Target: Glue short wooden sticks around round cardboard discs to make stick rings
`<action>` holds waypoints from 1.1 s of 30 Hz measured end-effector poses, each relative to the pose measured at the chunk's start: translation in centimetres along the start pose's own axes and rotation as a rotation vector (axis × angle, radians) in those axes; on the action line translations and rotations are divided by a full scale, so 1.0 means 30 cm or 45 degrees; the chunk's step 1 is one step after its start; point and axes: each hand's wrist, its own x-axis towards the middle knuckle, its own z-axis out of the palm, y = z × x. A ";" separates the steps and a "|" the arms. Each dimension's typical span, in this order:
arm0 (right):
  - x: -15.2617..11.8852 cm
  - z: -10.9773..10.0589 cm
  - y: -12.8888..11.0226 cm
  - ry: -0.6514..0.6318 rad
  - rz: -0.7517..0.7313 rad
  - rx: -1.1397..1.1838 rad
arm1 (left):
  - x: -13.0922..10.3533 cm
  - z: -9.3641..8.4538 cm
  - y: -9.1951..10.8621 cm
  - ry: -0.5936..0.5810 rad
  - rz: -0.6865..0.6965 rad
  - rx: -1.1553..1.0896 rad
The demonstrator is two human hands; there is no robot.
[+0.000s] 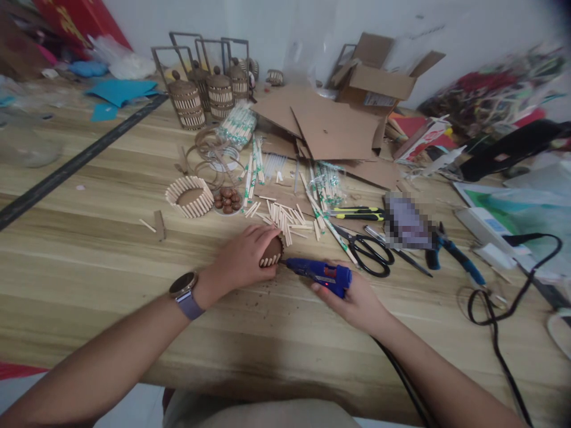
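Note:
My left hand [245,252] is closed around a small round cardboard piece [272,249] with short wooden sticks standing along part of its rim. In my right hand [357,300] is a blue hot glue gun [319,274], its small light glowing red. The gun's nozzle points left and meets, or nearly meets, the rim of the round piece. Just beyond lies a loose pile of short cut sticks [285,217]. A wider ring of sticks on a cardboard base [190,197] stands to the left, beside a dish of brown balls [228,201].
Black scissors [368,252], a yellow-black cutter [359,213] and blue-handled pliers [459,255] lie at right. Behind are cardboard sheets [334,128], wrapped chopsticks [238,123] and several lidded stick-walled baskets [185,101]. A black cord [495,333] runs along the right.

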 end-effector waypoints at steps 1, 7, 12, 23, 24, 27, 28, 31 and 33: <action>0.000 0.000 0.000 -0.001 -0.003 -0.001 | 0.000 0.001 -0.001 0.001 0.001 -0.002; 0.004 0.006 -0.003 0.013 -0.005 -0.002 | 0.001 0.000 -0.002 -0.019 -0.006 0.005; 0.007 0.011 -0.004 0.037 -0.020 -0.006 | 0.001 -0.001 -0.003 -0.007 0.005 0.009; 0.004 0.005 0.001 -0.029 0.001 -0.036 | -0.001 0.002 -0.003 -0.011 -0.003 0.006; 0.005 0.006 0.000 -0.029 0.003 -0.034 | 0.000 0.001 -0.003 -0.009 -0.004 0.005; 0.005 0.013 -0.002 -0.008 0.005 -0.018 | 0.001 -0.001 -0.001 -0.014 -0.015 -0.002; 0.005 0.016 -0.002 0.004 0.015 -0.015 | 0.001 -0.002 -0.002 -0.021 -0.021 -0.007; 0.004 0.017 0.000 0.055 0.105 0.019 | 0.002 -0.002 -0.005 -0.044 -0.029 -0.023; 0.004 0.009 0.002 0.094 0.185 0.084 | 0.001 -0.001 -0.008 -0.049 -0.030 -0.031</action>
